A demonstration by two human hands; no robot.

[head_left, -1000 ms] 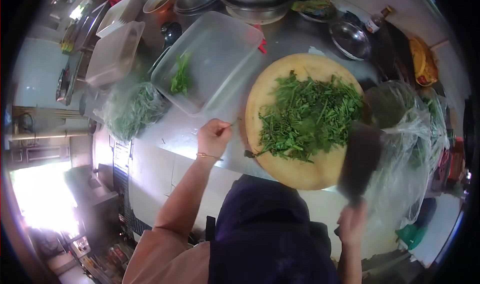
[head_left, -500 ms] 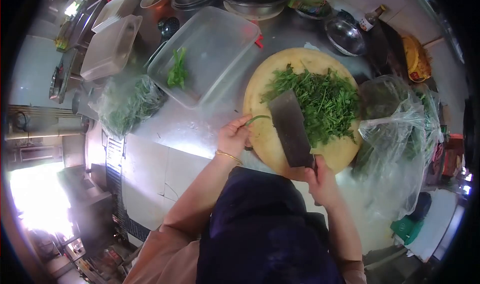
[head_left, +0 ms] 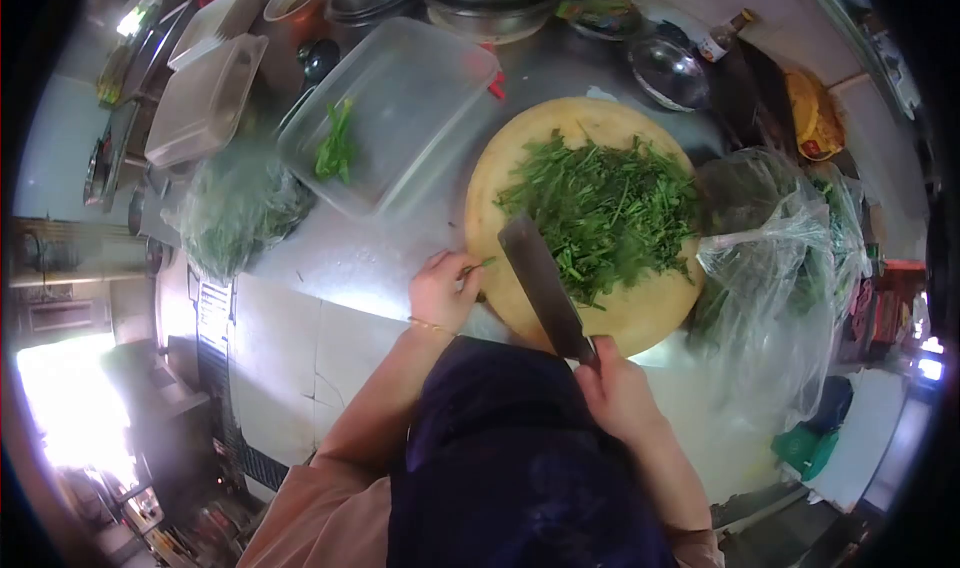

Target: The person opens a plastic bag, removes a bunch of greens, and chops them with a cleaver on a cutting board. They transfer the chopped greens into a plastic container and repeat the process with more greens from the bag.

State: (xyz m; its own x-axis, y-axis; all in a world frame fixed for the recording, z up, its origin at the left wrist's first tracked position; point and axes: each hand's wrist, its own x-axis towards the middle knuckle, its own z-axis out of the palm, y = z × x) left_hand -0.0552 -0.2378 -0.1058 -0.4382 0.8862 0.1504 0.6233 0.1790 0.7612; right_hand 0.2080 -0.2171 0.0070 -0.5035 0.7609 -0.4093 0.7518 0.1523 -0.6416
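My right hand [head_left: 622,390] is wrapped round the handle of a dark cleaver [head_left: 543,290], which lies over the near left part of a round cutting board [head_left: 488,158]. A wide heap of chopped leafy greens [head_left: 610,203] covers the middle of that board, right beside the blade. At the board's left edge, my left hand [head_left: 441,290] is closed in a pinch on a thin green stem [head_left: 486,263]. Only a short end of the stem shows past the fingers; the palm hides the rest.
A clear plastic tub [head_left: 400,88] with a few green sprigs [head_left: 336,143] stands left of the board. Bagged greens sit on both sides, in a left bag [head_left: 240,218] and a right bag [head_left: 775,258]. Metal bowls [head_left: 490,13] and a bottle [head_left: 725,36] line the back.
The cleaver has turned from showing its broad face to a narrower side. My left hand has curled in, with less stem showing. The whole view has shifted slightly.
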